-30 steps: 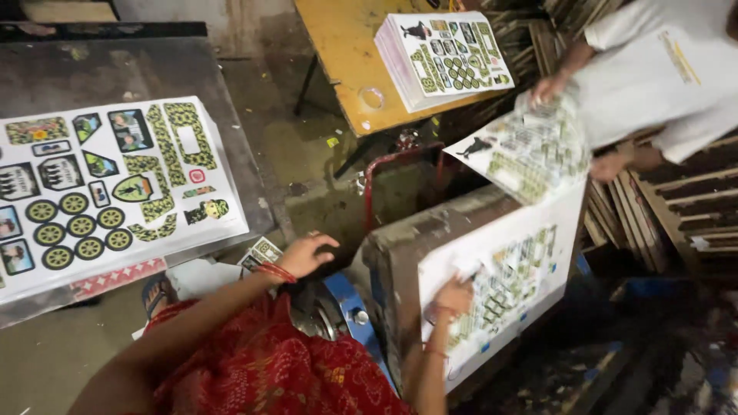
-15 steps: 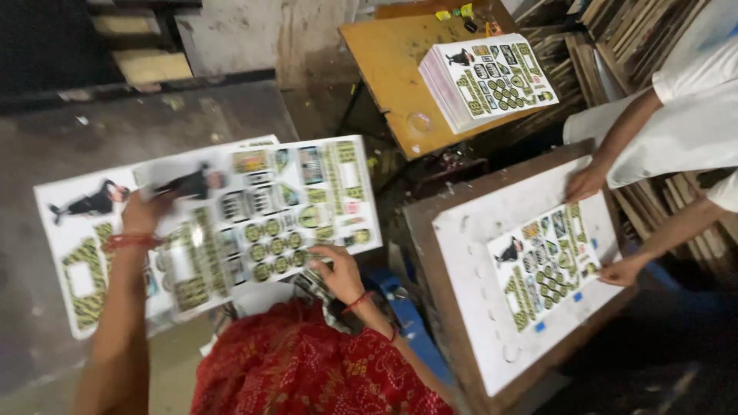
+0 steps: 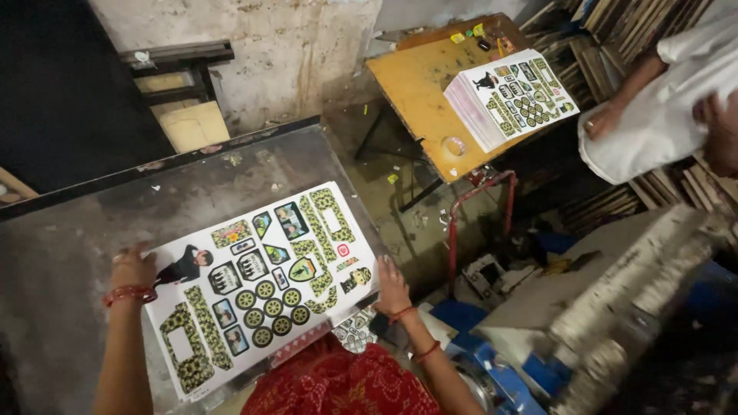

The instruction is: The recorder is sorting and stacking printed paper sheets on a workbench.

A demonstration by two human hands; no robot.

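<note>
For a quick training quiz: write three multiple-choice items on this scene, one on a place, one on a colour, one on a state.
1. Where does the printed sheet under the person's hands lie?
A. on the grey metal table
B. on the floor
C. on the yellow table

2. What colour is the small table that bears the stack of sheets?
A. blue
B. yellow
C. white

3. How do the left hand and right hand stand?
A. clenched
B. flat on the sheet's ends
C. lifted clear

Key: A, the sheet rests on the grey top; B, its top is yellow; B, both palms press the sheet's edges.
</note>
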